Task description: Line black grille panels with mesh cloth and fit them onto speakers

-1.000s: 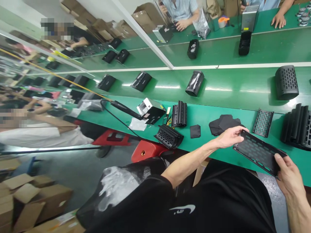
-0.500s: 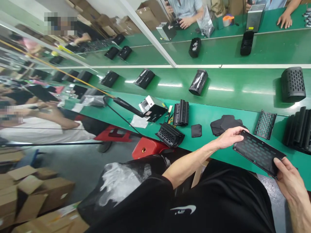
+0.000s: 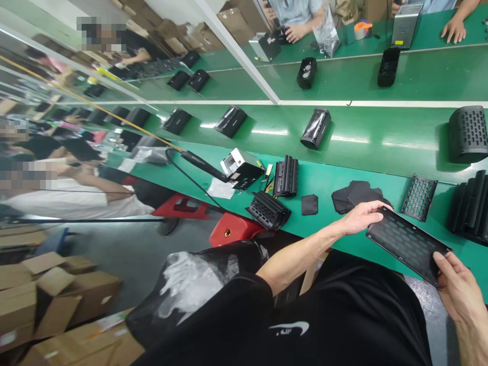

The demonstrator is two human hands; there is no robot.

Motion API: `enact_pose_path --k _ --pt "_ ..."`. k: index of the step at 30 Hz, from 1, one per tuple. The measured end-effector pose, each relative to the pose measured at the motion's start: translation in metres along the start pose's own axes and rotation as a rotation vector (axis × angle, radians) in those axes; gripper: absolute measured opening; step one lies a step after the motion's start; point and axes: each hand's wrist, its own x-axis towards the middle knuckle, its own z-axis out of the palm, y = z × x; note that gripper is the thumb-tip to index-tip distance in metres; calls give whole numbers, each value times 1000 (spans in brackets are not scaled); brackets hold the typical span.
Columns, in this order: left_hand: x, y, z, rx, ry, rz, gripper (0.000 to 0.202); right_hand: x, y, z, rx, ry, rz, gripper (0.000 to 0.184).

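Between my hands, over the near edge of the green bench, is a black perforated panel [image 3: 407, 244] with rows of slots, tilted down to the right. My left hand [image 3: 364, 217] grips its upper left corner, thumb on top. My right hand [image 3: 455, 274] pinches its right end, thumb on the face and fingers beneath. A second slotted panel [image 3: 419, 197] lies on the bench just beyond. Left of that is a loose pile of thin black sheets [image 3: 356, 195], with a smaller stack of black sheets [image 3: 309, 204] farther left.
Nested black panels [image 3: 470, 208] stand at the right; more panel stacks [image 3: 269, 211] lie left. A white and black device [image 3: 242, 168] sits beside them. Black speaker-like housings [image 3: 315, 128] line the green conveyor [image 3: 362, 152]. A red stool [image 3: 232, 231] is at my left. Co-workers sit opposite and left.
The view has shifted slightly, so the bench things appear a little to the right. Both hands keep their grip on the panel, whose tilt changes only slightly.
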Motion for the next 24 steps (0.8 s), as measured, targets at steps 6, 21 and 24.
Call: enact_pose_path --k 6,21,24 --pt "-1 -2 -1 -9 18 -3 39 -4 -6 5 36 3 36 68" --pt "-1 -3 -3 -37 37 -10 49 -2 -6 11 52 90 46 73" --pt "0 -4 -3 -62 51 -14 52 -3 -6 10 44 104 25 73"
